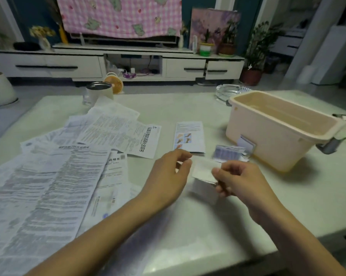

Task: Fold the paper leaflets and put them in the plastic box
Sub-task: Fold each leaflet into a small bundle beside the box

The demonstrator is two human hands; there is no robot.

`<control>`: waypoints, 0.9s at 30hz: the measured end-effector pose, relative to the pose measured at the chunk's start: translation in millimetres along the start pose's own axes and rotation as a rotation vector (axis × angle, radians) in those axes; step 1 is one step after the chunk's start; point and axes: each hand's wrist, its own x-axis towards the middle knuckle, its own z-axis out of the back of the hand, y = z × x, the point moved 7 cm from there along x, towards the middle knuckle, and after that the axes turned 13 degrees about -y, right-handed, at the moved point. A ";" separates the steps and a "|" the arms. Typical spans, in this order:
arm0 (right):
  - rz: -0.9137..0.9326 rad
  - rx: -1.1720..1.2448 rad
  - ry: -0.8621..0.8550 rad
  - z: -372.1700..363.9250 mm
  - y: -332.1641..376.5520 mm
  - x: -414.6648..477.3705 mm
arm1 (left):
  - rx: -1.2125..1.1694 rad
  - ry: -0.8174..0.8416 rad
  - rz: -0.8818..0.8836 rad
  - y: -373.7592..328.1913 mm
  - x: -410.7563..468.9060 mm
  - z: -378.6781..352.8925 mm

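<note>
A small white folded leaflet (203, 169) is held just above the table between both hands. My left hand (168, 178) pinches its left edge with thumb and fingers. My right hand (239, 182) grips its right side. The pale pink plastic box (253, 126) stands open at the right, with nothing visible inside. A leaflet with pictures (190, 137) lies flat in front of the hands, and a small folded leaflet with purple print (228, 153) lies beside the box. Several unfolded printed leaflets (54, 176) are spread over the left of the table.
The pale table (188, 226) ends close on the right and near side. A metal-lidded cup (98, 91) and a glass stand at the far left, a glass ashtray (227, 92) behind the box. A white TV cabinet and potted plants are beyond.
</note>
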 end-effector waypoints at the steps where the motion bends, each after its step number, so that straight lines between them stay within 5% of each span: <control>1: -0.050 0.011 0.007 1.8 -5.8 0.3 | 0.032 0.012 -0.052 -0.6 -0.6 -7.8; 9: -0.247 -0.070 0.065 3.8 -43.9 -6.8 | 0.194 0.115 -0.208 20.3 -13.9 -30.1; 18: 0.188 -0.771 -0.032 3.9 -35.7 1.2 | 0.469 0.136 -0.652 10.9 -32.2 -51.0; 27: 0.331 -1.070 0.092 -6.3 -30.2 2.0 | 0.632 0.079 -0.754 4.6 -41.2 -54.5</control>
